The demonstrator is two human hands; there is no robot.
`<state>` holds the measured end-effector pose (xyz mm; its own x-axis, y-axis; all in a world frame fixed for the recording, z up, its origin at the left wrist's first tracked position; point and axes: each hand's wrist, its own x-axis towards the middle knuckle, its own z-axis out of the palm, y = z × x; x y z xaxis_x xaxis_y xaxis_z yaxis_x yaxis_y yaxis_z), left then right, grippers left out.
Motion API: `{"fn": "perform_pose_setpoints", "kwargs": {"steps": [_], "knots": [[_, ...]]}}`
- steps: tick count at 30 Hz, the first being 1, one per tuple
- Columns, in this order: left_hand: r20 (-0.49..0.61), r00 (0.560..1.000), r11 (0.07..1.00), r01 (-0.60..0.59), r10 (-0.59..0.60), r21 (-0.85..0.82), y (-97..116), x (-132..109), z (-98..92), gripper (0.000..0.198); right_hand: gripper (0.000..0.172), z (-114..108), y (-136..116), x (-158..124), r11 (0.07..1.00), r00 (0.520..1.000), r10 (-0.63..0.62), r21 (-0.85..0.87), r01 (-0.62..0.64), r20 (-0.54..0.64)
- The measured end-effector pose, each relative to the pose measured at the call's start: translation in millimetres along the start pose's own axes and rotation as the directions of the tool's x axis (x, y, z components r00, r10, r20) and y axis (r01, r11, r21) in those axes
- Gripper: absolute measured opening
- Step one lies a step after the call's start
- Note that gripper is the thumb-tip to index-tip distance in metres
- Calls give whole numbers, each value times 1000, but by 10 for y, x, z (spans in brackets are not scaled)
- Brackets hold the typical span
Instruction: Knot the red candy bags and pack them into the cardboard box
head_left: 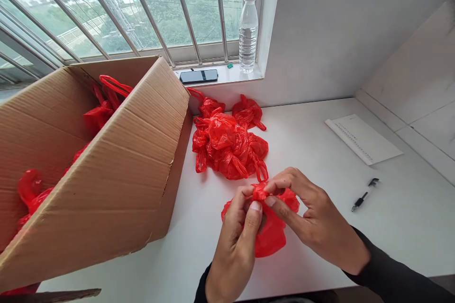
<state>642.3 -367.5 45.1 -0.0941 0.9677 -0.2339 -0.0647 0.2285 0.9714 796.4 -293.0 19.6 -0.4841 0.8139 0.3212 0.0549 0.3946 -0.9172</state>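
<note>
Between my two hands is a red plastic bag [270,236], bunched at its top, its body spread just above or on the white table. My left hand [237,241] grips the gathered part, thumb pressed against the fingers. From the other side my right hand [313,213] pinches the same bunched plastic between thumb and forefinger. Whether there is a knot under the fingertips is hidden. Just beyond my hands lies a heap of crumpled red plastic bags [227,144], several with looped handles showing.
At left stands an open cardboard box [117,184] with more red bags [101,113] inside. A water bottle [248,33] and a phone [198,75] rest on the windowsill. To the right on the table [302,142] lie a notebook [362,138] and a pen [364,195].
</note>
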Motion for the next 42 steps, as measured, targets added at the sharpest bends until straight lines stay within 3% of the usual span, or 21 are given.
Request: {"fn": "perform_pose_setpoints", "kwargs": {"steps": [3, 5, 8, 12, 15, 17, 21, 23, 28, 30, 34, 36, 38, 40, 42], "knots": [[-21, 1000, 1000, -4, 4, -2, 28, -8, 15, 23, 9, -32, -30, -10, 999, 999, -36, -4, 36, -41], [17, 1000, 998, -26, 25, 62, 45, 2, 23, 27, 14, -51, -52, -15, 997, 997, -71, -16, 71, -31], [102, 992, 978, -94, 76, 185, 48, 37, 18, 16, 25, -79, -68, 8, 992, 991, -130, -3, 130, 40], [89, 993, 985, -94, 82, 147, 8, 75, -7, 28, 32, -111, -48, 57, 999, 997, -30, 16, 29, 76], [61, 996, 995, -69, 65, 68, -19, 101, -8, 31, 23, -108, -29, 70, 996, 986, 63, 58, -72, 153], [7, 998, 998, -64, 64, 8, -36, 125, -7, 30, 15, -93, -26, 72, 994, 988, 68, 78, -80, 141], [-69, 997, 993, -33, 25, -114, -68, 164, -42, 19, 13, -78, -40, 62, 998, 999, -13, 55, 11, 46], [-68, 998, 988, -4, -6, -157, -72, 165, -82, 19, 14, -88, -43, 43, 996, 992, -90, 34, 88, 86], [27, 1000, 999, 2, -1, -51, -43, 138, -196, 20, 12, -137, 6, -19, 979, 942, -188, -19, 201, 279], [77, 997, 1000, 25, -24, -17, -35, 131, -232, 19, 12, -155, 37, -29, 984, 938, -166, -17, 180, 304], [65, 998, 999, 11, -14, 47, -22, 117, -255, 19, 13, -150, 103, 11, 991, 957, -133, 27, 130, 258], [72, 997, 995, -39, 33, 93, -11, 100, -242, 18, 20, -122, 146, 48, 984, 952, -178, 26, 177, 248], [64, 986, 953, -164, 152, 254, -13, 79, -229, 17, 29, -85, 191, 78, 981, 935, -192, 34, 191, 299], [53, 927, 791, -347, 372, 504, -47, 64, -230, 23, 30, -49, 229, 93, 992, 931, -125, 52, 114, 343], [96, 821, 574, -471, 562, 670, -127, 62, -253, 31, 30, -24, 254, 99, 998, 939, -16, 64, -6, 342]]}}
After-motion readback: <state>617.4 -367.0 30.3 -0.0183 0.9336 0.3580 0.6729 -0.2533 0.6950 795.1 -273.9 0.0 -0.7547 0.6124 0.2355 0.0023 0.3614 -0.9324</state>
